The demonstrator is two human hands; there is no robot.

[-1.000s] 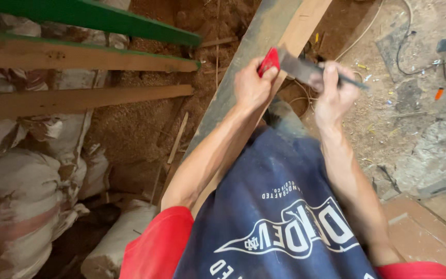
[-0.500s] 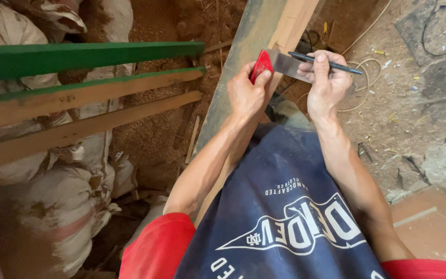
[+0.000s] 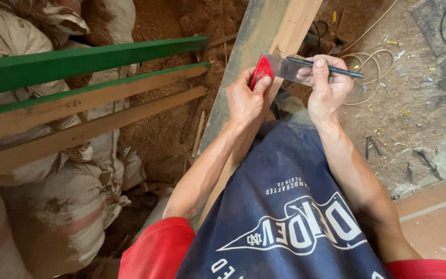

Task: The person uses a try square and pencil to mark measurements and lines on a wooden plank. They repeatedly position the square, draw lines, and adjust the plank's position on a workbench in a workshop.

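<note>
A long wooden plank [image 3: 256, 39] runs away from me, grey on its left face and pale on its narrow right face. My left hand [image 3: 243, 101] presses the red handle of a try square [image 3: 260, 71] against the plank. The square's steel blade [image 3: 285, 67] lies across the pale face. My right hand [image 3: 326, 88] rests on the blade and holds a dark pencil [image 3: 331, 68] lying nearly flat, its tip pointing right.
Green-edged boards [image 3: 89, 57] jut in from the left over stuffed sacks [image 3: 63, 206]. Sawdust [image 3: 150, 129] covers the ground between. To the right lie dirt floor, coiled cable [image 3: 370, 64] and a flat board [image 3: 434, 222].
The view has shifted, so the boards on the left sit differently. My hands steadied from a blurred motion; the pencil now lies flatter over the square's blade.
</note>
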